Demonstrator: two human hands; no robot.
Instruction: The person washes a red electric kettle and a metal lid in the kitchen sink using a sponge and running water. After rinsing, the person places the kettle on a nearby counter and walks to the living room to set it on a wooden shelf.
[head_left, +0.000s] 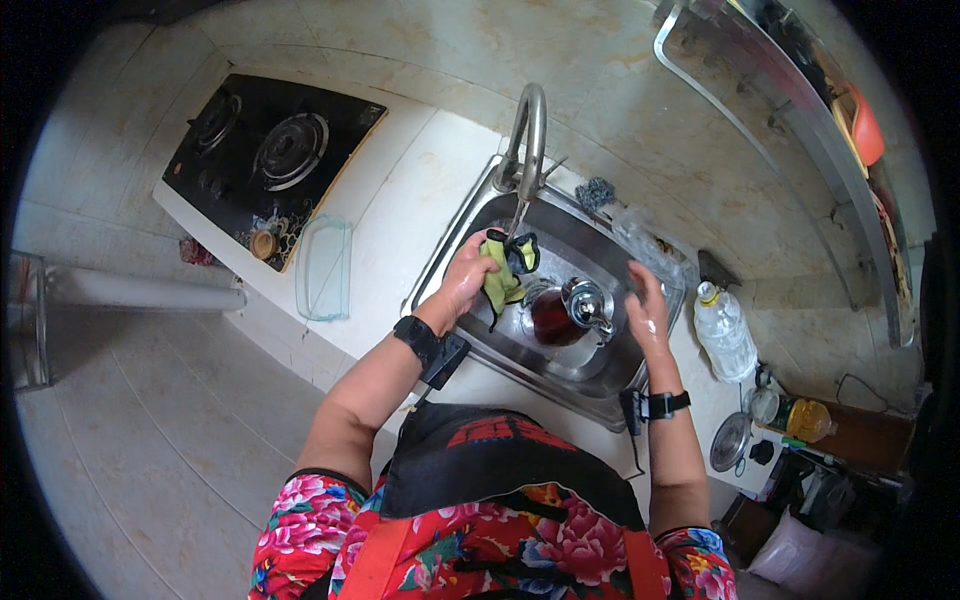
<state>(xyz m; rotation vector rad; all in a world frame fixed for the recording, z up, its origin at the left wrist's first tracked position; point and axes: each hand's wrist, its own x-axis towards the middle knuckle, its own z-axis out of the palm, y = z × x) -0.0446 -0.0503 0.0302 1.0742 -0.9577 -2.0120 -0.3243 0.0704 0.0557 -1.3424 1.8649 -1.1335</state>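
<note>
My left hand (465, 276) grips a yellow-green cloth (498, 282) with dark edging under the spout of the metal faucet (533, 124). A thin stream of water falls onto the cloth. Below it, in the stainless steel sink (517, 370), stands a dark red vacuum jug (553, 318) with a shiny chrome top, slightly tilted in my view. Over the right side of the basin hangs my right hand (646, 309), wet and holding nothing, its thumb and fingers apart. The jug's base is hidden beneath its body and top.
Left of the sink are a clear glass lid or dish (322, 270) and a black gas hob (277, 157). A scouring pad (595, 194) and crumpled plastic bag (649, 244) lie behind the basin. A large plastic bottle (724, 334) stands at right, below a wall rack (795, 142).
</note>
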